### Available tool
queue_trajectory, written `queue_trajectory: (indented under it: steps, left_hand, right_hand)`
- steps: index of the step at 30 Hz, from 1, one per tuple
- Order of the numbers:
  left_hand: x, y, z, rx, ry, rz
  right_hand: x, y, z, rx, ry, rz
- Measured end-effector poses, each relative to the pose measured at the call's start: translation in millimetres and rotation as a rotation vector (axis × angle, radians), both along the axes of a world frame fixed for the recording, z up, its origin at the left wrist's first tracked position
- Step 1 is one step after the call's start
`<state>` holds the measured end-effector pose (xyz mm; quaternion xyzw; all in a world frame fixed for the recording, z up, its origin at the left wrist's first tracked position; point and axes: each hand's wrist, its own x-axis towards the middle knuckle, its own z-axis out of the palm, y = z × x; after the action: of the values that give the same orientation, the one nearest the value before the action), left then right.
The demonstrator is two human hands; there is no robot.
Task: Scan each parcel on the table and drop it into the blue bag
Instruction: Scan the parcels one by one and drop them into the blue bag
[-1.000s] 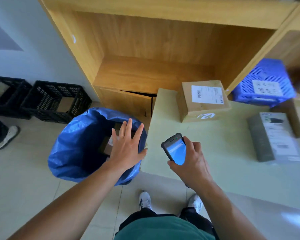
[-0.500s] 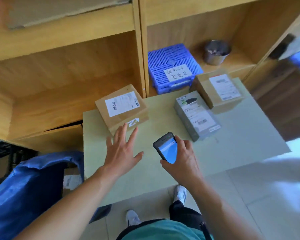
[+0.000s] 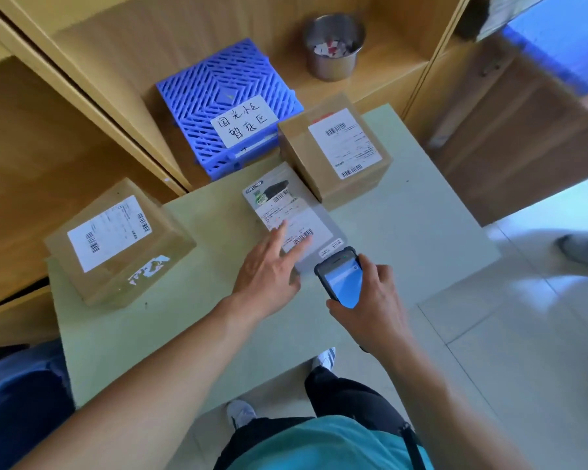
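Note:
Three parcels lie on the pale green table (image 3: 404,232). A grey flat parcel (image 3: 286,208) with a white barcode label lies in the middle. My left hand (image 3: 269,266) rests on its near end, fingers straight and spread over the label. My right hand (image 3: 370,300) grips a black handheld scanner (image 3: 342,278) with a lit blue screen, its tip just at the grey parcel's near corner. A brown box (image 3: 336,150) stands behind the grey parcel. Another brown box (image 3: 116,242) sits at the table's left end. The blue bag (image 3: 17,401) shows at the lower left.
A blue plastic crate (image 3: 224,89) with a handwritten label and a steel cup (image 3: 333,49) stand on the wooden shelf behind the table. Someone's foot (image 3: 581,249) is on the tiled floor at the right. My own feet are under the table's near edge.
My view swung right, away from the blue bag. My left hand moved from over the bag across the table onto the grey parcel. The scanner moved up to that parcel's near corner.

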<state>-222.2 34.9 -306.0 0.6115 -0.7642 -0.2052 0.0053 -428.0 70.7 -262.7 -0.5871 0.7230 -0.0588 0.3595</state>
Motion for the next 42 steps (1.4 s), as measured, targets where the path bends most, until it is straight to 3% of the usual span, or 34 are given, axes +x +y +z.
queue_trajectory:
  steps: [5, 8, 13, 17, 22, 25, 29, 42]
  left_hand:
    - [-27, 7, -20, 0.182, -0.12, -0.11]
    - [-16, 16, -15, 0.174, -0.164, -0.086]
    - [29, 35, -12, -0.02, -0.244, 0.28]
    - [55, 52, -13, 0.104, -0.255, 0.526]
    - [61, 56, -33, 0.263, -0.126, 0.599]
    - [70, 51, -37, 0.139, -0.063, 0.608]
    - [90, 38, -40, 0.174, -0.043, 0.504]
    - [129, 65, -12, 0.048, -0.179, 0.315]
  right_hand:
    - [-26, -11, -12, 0.033, -0.003, -0.037]
    - [-29, -20, -14, 0.051, -0.004, -0.016]
    - [-12, -27, -13, 0.063, -0.047, 0.057]
    - [15, -24, -10, 0.046, -0.054, 0.169]
    - [26, -15, -6, 0.041, -0.027, 0.268]
    - [25, -14, -5, 0.016, 0.006, 0.313]
    - [26, -10, -2, -0.011, 0.053, 0.357]
    - [55, 12, 8, -0.037, 0.184, 0.534]
